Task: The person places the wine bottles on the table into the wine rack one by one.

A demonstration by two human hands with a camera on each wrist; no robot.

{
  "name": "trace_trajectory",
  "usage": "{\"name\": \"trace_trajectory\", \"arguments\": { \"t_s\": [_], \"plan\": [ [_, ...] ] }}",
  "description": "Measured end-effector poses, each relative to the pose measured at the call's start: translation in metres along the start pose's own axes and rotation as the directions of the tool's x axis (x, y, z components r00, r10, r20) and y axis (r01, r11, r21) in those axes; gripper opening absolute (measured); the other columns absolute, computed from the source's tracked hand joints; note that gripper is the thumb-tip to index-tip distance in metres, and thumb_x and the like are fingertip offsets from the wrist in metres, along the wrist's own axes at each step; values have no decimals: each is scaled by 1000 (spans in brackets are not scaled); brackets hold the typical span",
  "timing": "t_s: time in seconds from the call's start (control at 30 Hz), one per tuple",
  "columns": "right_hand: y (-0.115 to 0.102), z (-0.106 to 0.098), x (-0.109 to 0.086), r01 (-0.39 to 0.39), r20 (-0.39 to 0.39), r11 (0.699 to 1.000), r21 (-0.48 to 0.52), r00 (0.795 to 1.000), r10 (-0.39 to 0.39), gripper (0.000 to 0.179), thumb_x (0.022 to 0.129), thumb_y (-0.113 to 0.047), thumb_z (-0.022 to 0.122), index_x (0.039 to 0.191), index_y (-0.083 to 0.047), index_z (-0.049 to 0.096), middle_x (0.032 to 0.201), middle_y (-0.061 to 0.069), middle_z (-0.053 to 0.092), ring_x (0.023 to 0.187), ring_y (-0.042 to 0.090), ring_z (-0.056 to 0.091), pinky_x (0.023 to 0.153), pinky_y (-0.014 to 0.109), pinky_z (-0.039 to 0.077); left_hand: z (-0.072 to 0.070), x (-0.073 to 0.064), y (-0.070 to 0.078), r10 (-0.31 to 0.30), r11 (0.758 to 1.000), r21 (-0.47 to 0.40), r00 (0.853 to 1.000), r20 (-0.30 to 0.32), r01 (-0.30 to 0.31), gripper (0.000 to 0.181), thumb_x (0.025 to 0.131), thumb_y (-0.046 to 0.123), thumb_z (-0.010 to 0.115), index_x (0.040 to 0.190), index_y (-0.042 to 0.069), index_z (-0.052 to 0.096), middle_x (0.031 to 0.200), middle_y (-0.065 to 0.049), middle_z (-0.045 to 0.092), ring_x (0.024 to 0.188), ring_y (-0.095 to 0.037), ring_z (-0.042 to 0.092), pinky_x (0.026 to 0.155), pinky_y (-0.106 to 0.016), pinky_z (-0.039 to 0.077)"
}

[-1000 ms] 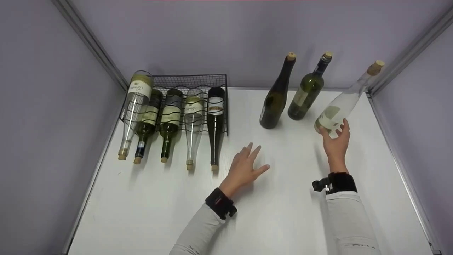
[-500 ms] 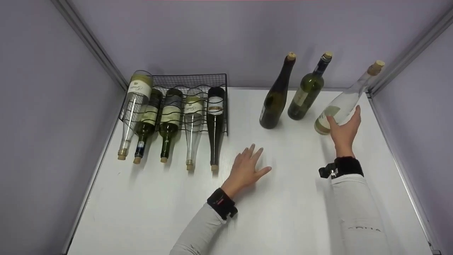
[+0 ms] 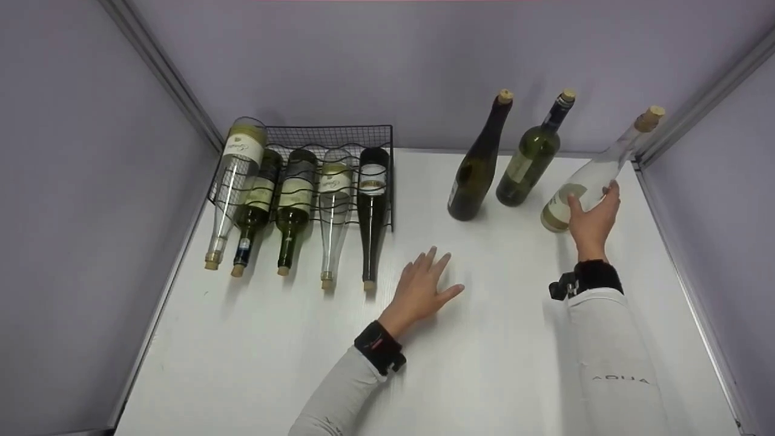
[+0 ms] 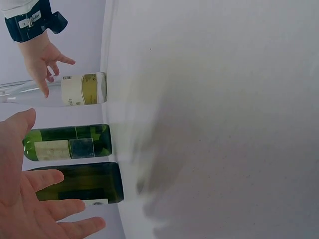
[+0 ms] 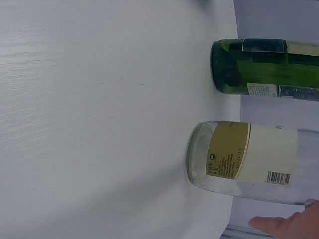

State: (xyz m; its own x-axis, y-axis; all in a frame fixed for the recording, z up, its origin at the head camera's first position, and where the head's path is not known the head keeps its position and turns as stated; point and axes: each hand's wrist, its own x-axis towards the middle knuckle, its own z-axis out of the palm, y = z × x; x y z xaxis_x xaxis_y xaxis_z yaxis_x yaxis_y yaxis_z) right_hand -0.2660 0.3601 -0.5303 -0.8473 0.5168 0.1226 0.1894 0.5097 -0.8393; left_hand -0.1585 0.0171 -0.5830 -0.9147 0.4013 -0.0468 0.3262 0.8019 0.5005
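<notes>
In the head view my right hand [image 3: 592, 225] is around the lower body of a standing clear glass wine bottle [image 3: 596, 172] with a cork. The thumb lies on its label side and the fingers pass along the right side. In the right wrist view, fingertips [image 5: 279, 224] show at the bottle's lower edge; the rest of the grip is out of frame. Two standing corked bottles, a dark wine bottle [image 3: 475, 172] and a green wine bottle [image 3: 528, 163], are to its left. My left hand [image 3: 418, 287] is over the table with fingers spread, holding nothing.
A black wire bottle rack [image 3: 390, 181] at the back left holds several corked bottles lying with necks forward, among them a dark slim bottle [image 3: 371, 224]. Its leftmost clear bottle [image 3: 233, 175] lies highest. Grey walls enclose the white table [image 3: 484, 363].
My right hand has slid up the clear bottle from its base, spread wider, then drawn in around it. The bottle stays standing. My left hand has barely moved. The head view has shifted slightly.
</notes>
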Motion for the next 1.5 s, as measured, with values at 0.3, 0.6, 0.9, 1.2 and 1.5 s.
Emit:
{"name": "trace_trajectory", "arguments": {
  "t_s": [0.3,0.6,0.9,1.2,1.5],
  "plan": [
    [-2,0,-2,2,-26,1000,-21,1000,-3,81,91,-31,69,151,0,24,143,18,31,135,23,31,112,27,20,0,-1,-2,2,1000,-15,1000,-10,-2,76,95,66,45,154,21,33,160,-12,23,144,-35,25,114,-52,21],
    [-2,-4,9,-114,107,990,78,989,105,94,88,-33,72,156,-10,12,158,14,15,144,25,17,111,31,29,-1,0,-2,2,999,-53,1000,-6,-2,76,95,66,44,154,21,34,160,-11,24,144,-33,25,114,-51,22],
    [-3,-9,11,-204,190,953,222,968,163,86,84,-26,79,143,-14,18,160,4,19,143,19,19,112,36,26,-4,-1,-4,11,998,-68,1000,-5,-11,75,95,65,46,154,20,34,159,-12,25,144,-33,25,113,-51,25],
    [-5,-2,4,-196,206,940,280,968,141,78,80,-11,80,135,-11,25,145,7,31,124,25,41,97,36,41,-8,-4,-2,19,995,-100,1000,-12,-20,75,96,64,45,154,19,34,159,-13,25,143,-33,26,113,-50,25],
    [-7,-1,-10,-138,226,964,227,970,85,73,79,-8,80,138,-15,39,145,11,39,134,31,40,99,45,44,-19,-7,4,54,988,-144,998,-42,-60,74,96,66,43,154,20,34,158,-13,27,142,-32,30,111,-50,30]
  ]
}}
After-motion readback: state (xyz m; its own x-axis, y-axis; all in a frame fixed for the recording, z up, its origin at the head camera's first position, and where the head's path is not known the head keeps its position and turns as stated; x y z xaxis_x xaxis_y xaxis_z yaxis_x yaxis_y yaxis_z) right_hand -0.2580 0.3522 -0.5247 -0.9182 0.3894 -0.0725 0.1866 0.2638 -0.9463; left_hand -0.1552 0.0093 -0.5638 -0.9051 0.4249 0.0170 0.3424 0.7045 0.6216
